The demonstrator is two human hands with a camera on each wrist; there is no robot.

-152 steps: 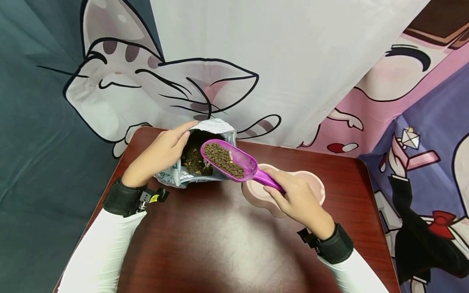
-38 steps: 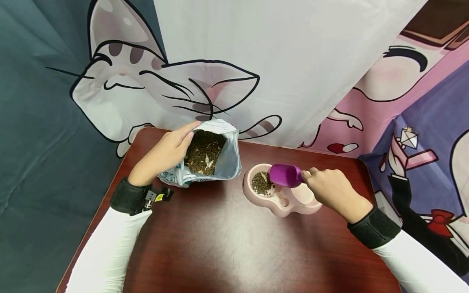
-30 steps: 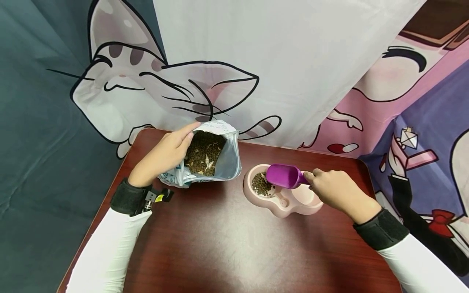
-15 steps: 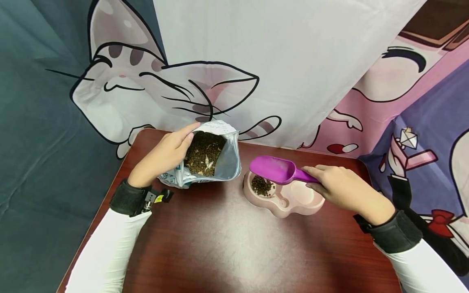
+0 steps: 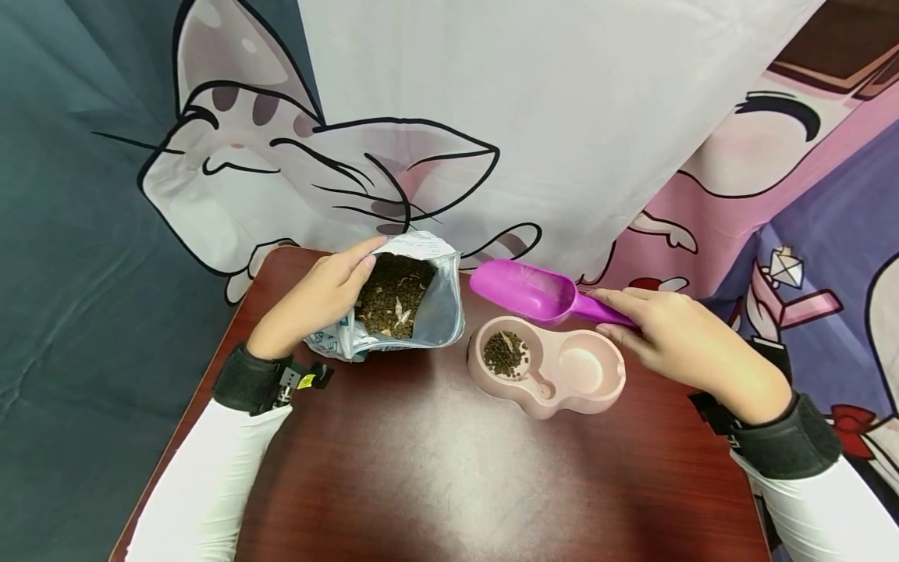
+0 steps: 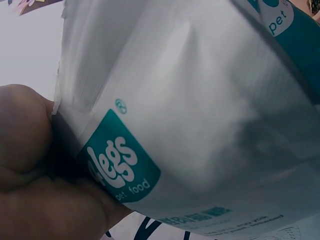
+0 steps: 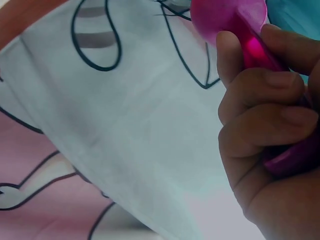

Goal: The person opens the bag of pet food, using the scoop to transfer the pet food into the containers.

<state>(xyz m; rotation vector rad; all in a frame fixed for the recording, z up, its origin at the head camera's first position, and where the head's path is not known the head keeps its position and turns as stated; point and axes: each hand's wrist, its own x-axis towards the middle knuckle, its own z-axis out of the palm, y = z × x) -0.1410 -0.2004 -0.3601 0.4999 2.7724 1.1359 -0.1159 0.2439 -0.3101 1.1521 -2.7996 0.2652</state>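
My left hand grips the rim of an open silver pet food bag, which stands at the back left of the table. Brown kibble with pale flakes shows inside. The left wrist view catches the bag's teal label beside my fingers. My right hand holds a purple scoop by its handle, hollow side up and with no kibble visible in it. The scoop hangs behind a pink double pet bowl, its tip near the bag. Kibble covers much of the bowl's left basin; the right basin's floor is bare.
All of this is on a dark red-brown table with rounded corners. Right behind its back edge hangs a printed cloth with cartoon figures. A green-grey cloth borders the left side.
The scoop, heaped with kibble over the bag earlier, went to the bowl and was tipped there. Kibble now lies in the left basin. My right hand has since turned the scoop up and lifted it back.
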